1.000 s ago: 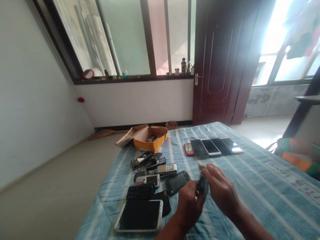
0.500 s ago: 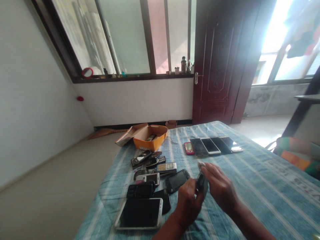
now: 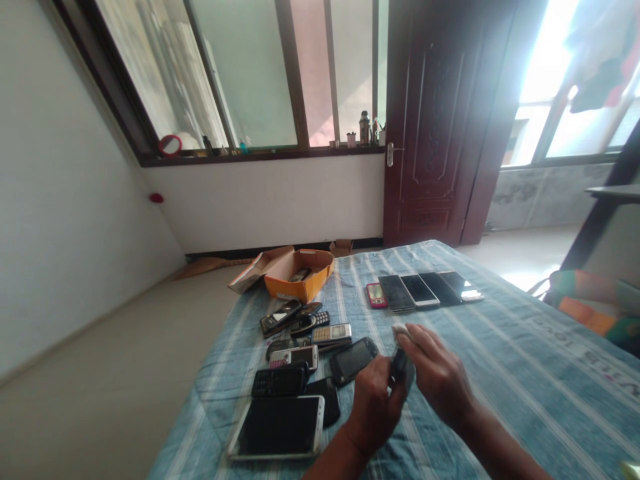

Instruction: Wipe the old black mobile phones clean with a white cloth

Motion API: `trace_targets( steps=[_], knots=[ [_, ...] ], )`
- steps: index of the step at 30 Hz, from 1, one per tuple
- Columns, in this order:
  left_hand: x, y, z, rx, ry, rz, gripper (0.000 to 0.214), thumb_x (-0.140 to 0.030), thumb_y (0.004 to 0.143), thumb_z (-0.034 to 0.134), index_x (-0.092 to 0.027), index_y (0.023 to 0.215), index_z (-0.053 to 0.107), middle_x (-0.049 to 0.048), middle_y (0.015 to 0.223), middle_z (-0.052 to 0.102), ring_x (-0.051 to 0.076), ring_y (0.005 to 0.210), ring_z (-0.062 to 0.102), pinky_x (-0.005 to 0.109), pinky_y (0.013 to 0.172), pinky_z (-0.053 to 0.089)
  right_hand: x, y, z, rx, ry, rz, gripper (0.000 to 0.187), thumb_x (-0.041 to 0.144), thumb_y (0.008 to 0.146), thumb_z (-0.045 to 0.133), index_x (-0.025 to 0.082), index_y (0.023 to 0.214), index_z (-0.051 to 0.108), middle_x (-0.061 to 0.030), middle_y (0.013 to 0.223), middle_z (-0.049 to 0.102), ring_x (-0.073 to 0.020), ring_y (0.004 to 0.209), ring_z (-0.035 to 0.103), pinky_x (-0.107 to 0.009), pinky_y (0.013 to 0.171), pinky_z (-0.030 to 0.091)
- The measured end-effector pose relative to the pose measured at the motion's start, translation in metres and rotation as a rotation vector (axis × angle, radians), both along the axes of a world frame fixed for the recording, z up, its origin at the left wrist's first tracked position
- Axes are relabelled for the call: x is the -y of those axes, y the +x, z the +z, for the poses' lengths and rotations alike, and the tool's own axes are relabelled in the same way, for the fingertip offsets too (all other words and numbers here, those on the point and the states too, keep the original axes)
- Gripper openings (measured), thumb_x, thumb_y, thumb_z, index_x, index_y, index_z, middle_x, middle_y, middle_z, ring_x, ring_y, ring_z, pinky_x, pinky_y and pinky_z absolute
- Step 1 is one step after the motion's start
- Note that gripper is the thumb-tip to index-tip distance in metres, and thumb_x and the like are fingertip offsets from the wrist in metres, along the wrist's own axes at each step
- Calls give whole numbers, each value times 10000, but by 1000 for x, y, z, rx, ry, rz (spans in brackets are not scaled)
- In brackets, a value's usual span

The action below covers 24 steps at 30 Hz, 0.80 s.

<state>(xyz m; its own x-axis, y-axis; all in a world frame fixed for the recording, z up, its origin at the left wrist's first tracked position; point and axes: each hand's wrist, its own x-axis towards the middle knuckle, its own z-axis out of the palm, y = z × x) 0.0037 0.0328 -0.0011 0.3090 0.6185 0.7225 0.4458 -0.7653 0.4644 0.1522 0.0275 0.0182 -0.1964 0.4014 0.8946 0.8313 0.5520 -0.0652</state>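
My left hand point(image 3: 374, 399) is closed around a dark mobile phone point(image 3: 401, 365), held on edge above the bed-like striped cloth. My right hand point(image 3: 441, 375) pinches a small whitish wipe point(image 3: 399, 331) at the phone's upper end; whether it is cloth or paper I cannot tell. Beside my left hand lies a black touchscreen phone point(image 3: 354, 361). Further left are a white tablet-like phone point(image 3: 278, 427), a black keypad phone point(image 3: 279, 381) and several other old phones. Beyond my hands, a small red phone point(image 3: 377, 295) lies next to a row of flat smartphones point(image 3: 420, 291).
An open orange cardboard box point(image 3: 300, 287) with a phone inside stands at the far left edge of the blue striped cloth point(image 3: 510, 373). Behind are a dark red door point(image 3: 435, 133) and a windowsill with small items. Colourful fabric point(image 3: 585, 310) is at the right.
The whole view has shifted slightly. My right hand has moved a little along the phone's upper end with the wipe; my left hand keeps its hold.
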Motion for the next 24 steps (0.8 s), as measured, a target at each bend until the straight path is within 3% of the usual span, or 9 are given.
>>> trace_targets(
  steps=[5, 10, 13, 24],
  knots=[
    [-1, -1, -1, -24, 9, 8, 164, -170, 890, 474, -195, 729, 458, -1, 639, 540, 118, 559, 517, 231, 512, 353, -6, 9, -2, -80, -112, -50, 348, 103, 941, 402, 172, 1195, 630, -109, 1078, 676, -197, 999, 654, -290, 818, 564],
    [0, 0, 0, -27, -14, -3, 148, -162, 883, 464, -196, 739, 461, -2, 644, 542, 117, 549, 499, 233, 518, 356, 2, 1, 3, -79, -53, 44, 321, 95, 924, 453, 162, 1177, 638, -131, 1123, 657, -221, 1037, 636, -326, 869, 545],
    [0, -1, 0, -22, -32, -1, 140, -171, 888, 467, -194, 750, 461, 1, 653, 548, 119, 550, 501, 236, 522, 356, 3, -2, 2, -18, -51, 26, 308, 103, 928, 446, 179, 1137, 659, -121, 1117, 662, -232, 1028, 636, -329, 846, 548],
    [-3, -3, -3, -24, -40, 18, 136, -180, 881, 488, -189, 745, 477, -3, 645, 541, 119, 550, 514, 225, 514, 359, -10, 1, -21, -217, -265, 56, 441, 67, 888, 359, 160, 1274, 553, -105, 1016, 667, -186, 915, 662, -278, 764, 553]
  ],
)
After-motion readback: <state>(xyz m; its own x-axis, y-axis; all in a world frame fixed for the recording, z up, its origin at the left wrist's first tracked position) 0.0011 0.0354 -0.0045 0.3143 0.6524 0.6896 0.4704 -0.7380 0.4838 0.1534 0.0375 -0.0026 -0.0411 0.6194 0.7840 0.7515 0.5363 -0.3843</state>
